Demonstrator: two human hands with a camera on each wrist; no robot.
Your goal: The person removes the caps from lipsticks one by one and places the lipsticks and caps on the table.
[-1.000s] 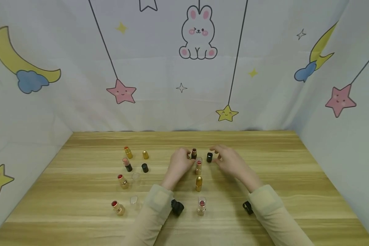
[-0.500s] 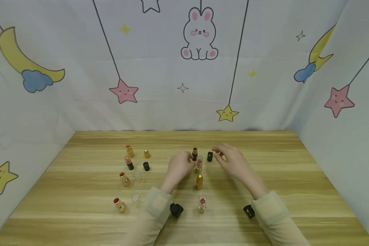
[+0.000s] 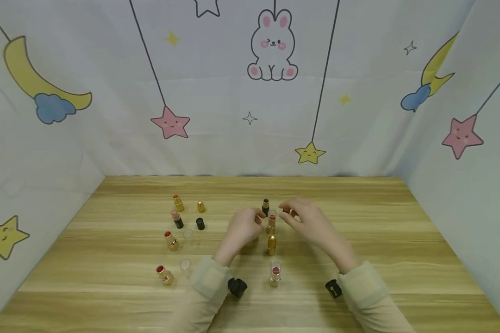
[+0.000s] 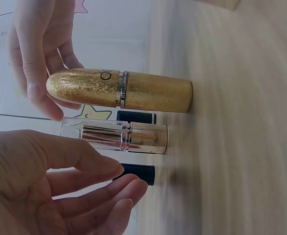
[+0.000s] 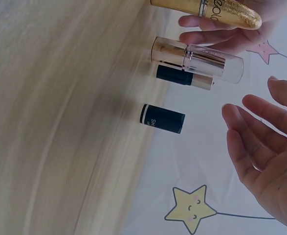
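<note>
An uncapped black lipstick (image 3: pixel 265 207) stands upright at the back of a row of lipsticks. My left hand (image 3: pixel 242 227) hovers just left of it, fingers loosely bent; in the right wrist view those fingers look apart from it. The lipstick's black cap (image 5: pixel 163 118) stands on the table to its right. Over this cap my right hand (image 3: pixel 310 222) spreads its thumb and fingers, and the right wrist view shows a gap between fingertips and cap. Nearer stand a clear-capped lipstick (image 3: pixel 271 224) and a closed gold lipstick (image 4: pixel 119 90).
Another clear-capped lipstick (image 3: pixel 275 275) stands at the row's front. On the left, several uncapped lipsticks, such as a red one (image 3: pixel 165 275), stand beside their caps, among them a gold cap (image 3: pixel 201 206) and a black cap (image 3: pixel 200 224). A patterned curtain (image 3: pixel 216 148) borders the wooden table (image 3: pixel 400 240).
My right hand has moved left, over the black cap. The left hand's fingers have drawn slightly away from the black lipstick. The head view has shifted a little.
</note>
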